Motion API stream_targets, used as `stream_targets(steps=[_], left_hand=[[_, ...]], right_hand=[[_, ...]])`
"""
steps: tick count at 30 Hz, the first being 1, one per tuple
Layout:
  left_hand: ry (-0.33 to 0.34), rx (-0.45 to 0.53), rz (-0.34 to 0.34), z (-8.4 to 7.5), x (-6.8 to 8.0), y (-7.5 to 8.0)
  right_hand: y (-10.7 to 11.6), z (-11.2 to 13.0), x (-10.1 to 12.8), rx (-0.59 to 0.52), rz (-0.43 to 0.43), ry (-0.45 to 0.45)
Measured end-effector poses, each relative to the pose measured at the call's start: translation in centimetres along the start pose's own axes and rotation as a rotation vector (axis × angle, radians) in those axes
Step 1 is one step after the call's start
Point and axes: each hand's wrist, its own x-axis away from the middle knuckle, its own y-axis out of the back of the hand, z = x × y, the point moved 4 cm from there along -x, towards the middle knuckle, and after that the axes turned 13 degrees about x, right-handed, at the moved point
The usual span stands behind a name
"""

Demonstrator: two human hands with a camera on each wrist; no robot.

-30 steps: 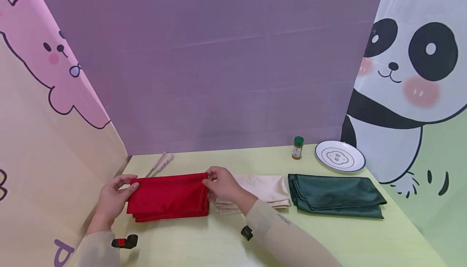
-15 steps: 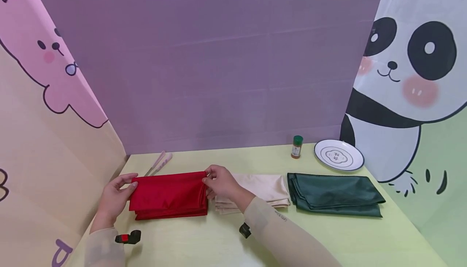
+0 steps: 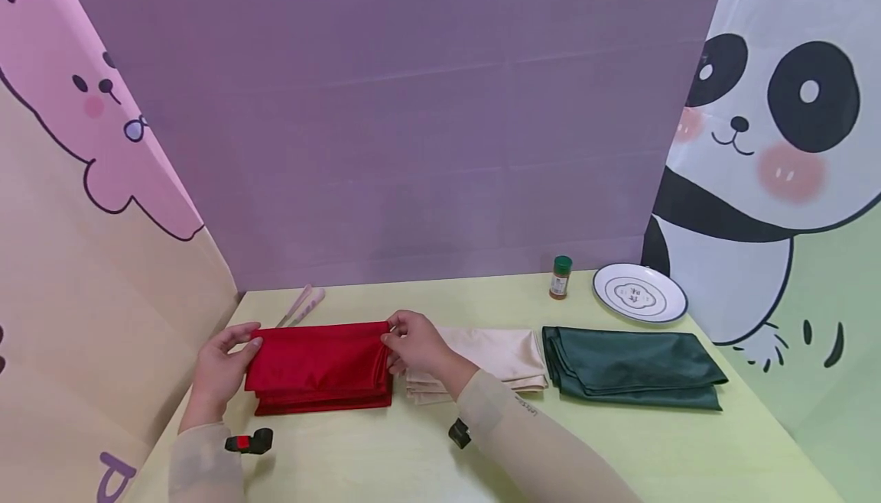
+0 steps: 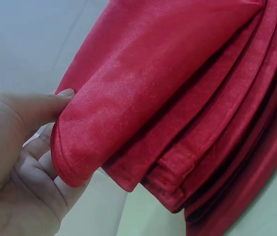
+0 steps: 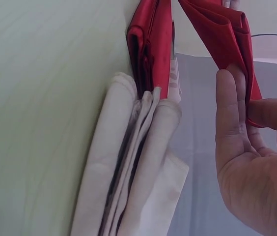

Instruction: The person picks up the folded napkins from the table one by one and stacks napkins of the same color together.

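A folded red satin cloth (image 3: 320,361) is at the left of the table, its layers stacked. My left hand (image 3: 222,365) pinches its upper left corner between thumb and fingers; the left wrist view shows the top fold (image 4: 119,93) raised off the layers below. At the upper right corner, my right hand (image 3: 418,344) pinches the same fold, and in the right wrist view this raised part (image 5: 227,39) stands apart from the lower red layers (image 5: 153,49). A folded cream cloth (image 3: 489,354) lies beneath my right hand and forearm, partly hidden by them.
A folded dark green cloth (image 3: 633,365) lies to the right. Behind it are a white plate (image 3: 640,293) and a small green-capped jar (image 3: 560,277). Pink-handled scissors or tongs (image 3: 303,306) lie behind the red cloth, partly covered. A purple backdrop (image 3: 440,121) closes off the table's rear.
My left hand has shifted slightly right and up, still pinching the red cloth. The raised fold's lower left edge sits a little higher, showing more of the layers beneath. My right hand barely moves.
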Motion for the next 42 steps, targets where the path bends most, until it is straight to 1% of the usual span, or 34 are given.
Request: stream_targets(steps=[9,16,24,28,33,36,40,42], left_hand=[[0.001,-0.055,-0.012,0.8,-0.2,0.0],[0.037,-0.101,-0.016,1.1,-0.2,-0.2],[0.04,-0.162,-0.013,1.5,-0.3,0.0],[0.039,-0.193,-0.017,1.7,-0.3,0.0],[0.068,-0.215,-0.009,1.8,-0.2,0.0],[0.079,-0.223,0.001,2.3,-0.4,0.0],[0.068,-0.286,0.02,2.8,-0.6,-0.1],[0.06,-0.318,0.027,3.0,-0.7,-0.1]], right_hand=[[-0.2,-0.7,-0.2,0.03,0.012,-0.022],[-0.3,-1.1,-0.4,0.061,0.007,-0.031],[-0.6,-1.6,-0.8,0.123,0.014,-0.031],[-0.8,-1.5,-0.9,0.162,0.005,-0.023],[-0.8,-1.4,-1.1,0.231,-0.017,-0.023],[-0.8,-1.4,-1.2,0.315,-0.03,-0.026],[-0.7,-1.5,-1.3,0.445,-0.05,-0.047],[-0.6,-1.6,-1.3,0.491,-0.052,-0.058]])
